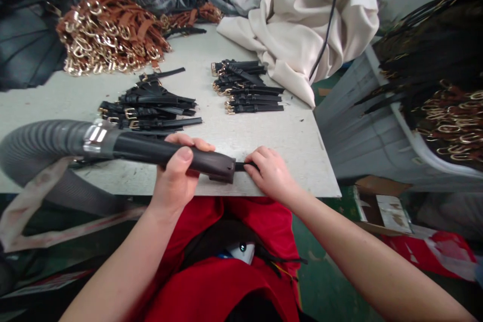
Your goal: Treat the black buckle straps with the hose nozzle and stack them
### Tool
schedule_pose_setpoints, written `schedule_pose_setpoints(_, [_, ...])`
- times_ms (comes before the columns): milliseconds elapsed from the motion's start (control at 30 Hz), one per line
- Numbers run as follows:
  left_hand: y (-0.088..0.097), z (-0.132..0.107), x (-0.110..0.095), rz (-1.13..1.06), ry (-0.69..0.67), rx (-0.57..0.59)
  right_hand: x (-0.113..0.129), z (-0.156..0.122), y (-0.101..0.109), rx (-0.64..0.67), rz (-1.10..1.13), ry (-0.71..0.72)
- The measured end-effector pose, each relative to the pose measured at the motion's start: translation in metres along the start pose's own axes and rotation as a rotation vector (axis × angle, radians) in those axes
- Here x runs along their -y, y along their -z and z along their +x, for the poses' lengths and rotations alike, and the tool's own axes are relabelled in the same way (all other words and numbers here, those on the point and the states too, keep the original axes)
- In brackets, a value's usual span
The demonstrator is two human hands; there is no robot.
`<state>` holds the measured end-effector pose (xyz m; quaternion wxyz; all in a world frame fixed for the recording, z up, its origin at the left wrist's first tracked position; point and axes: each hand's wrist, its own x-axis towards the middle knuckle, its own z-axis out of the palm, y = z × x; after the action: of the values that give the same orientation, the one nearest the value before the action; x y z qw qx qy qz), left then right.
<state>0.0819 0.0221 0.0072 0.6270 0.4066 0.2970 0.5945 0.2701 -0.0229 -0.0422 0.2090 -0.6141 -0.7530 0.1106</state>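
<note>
My left hand (179,171) is wrapped round the black nozzle (151,150) of a grey ribbed hose (49,138), close to the table's front edge. In my right hand (269,171) is a thin black strap (240,166), pinched between the fingers. The strap's other end meets the nozzle's mouth; whether it goes inside I cannot tell. Behind the nozzle lies a pile of black buckled straps (151,105). Farther right is a second group of black buckled straps (249,88), laid roughly side by side.
Brown straps with gold clasps (113,30) are heaped at the back left. Cream fabric (302,25) drapes over the table's (302,161) back right. A grey bin (350,110) holding more straps stands to the right, with an opened cardboard box (381,206) below it.
</note>
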Motion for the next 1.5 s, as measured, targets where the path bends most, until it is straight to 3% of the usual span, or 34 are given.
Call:
schedule_pose_setpoints(167, [-0.007,-0.007,0.01,-0.042,0.022,-0.03,-0.002,0.0,-0.002,0.007,-0.014,0.003])
schedule_pose_setpoints(233, [-0.008,-0.003,0.011,-0.067,0.055,-0.092,-0.004,0.001,-0.003,-0.005,-0.01,0.007])
schedule_pose_setpoints(333, [0.007,0.005,-0.008,-0.092,0.008,-0.28,-0.004,0.001,-0.001,-0.043,0.004,0.039])
schedule_pose_setpoints(400, [0.022,0.006,-0.028,-0.105,-0.072,-0.341,0.0,-0.002,0.002,-0.078,-0.039,0.09])
schedule_pose_setpoints(500, [0.037,-0.003,-0.049,-0.08,-0.135,-0.359,0.01,-0.008,0.006,-0.089,-0.156,0.184])
schedule_pose_setpoints(567, [0.04,-0.013,-0.052,-0.039,-0.128,-0.332,0.014,-0.012,0.006,-0.069,-0.158,0.224])
schedule_pose_setpoints(767, [0.023,-0.023,-0.03,0.005,-0.077,-0.294,0.007,-0.015,-0.001,-0.021,0.144,0.194])
schedule_pose_setpoints(933, [0.001,-0.015,-0.003,-0.093,0.025,-0.291,0.005,-0.013,-0.002,0.02,0.158,0.202])
schedule_pose_setpoints(1033, [0.008,-0.009,-0.001,-0.086,0.062,-0.291,0.007,-0.014,-0.002,0.008,0.156,0.178])
schedule_pose_setpoints(1200, [0.032,-0.008,-0.019,-0.054,-0.004,-0.369,0.007,-0.017,-0.004,-0.04,0.141,0.184])
schedule_pose_setpoints(1400, [0.014,-0.012,-0.009,-0.105,0.015,-0.333,0.006,-0.016,-0.004,-0.036,0.134,0.197])
schedule_pose_setpoints(1500, [0.023,-0.01,-0.008,-0.113,0.039,-0.294,0.008,-0.016,-0.005,-0.043,0.122,0.187])
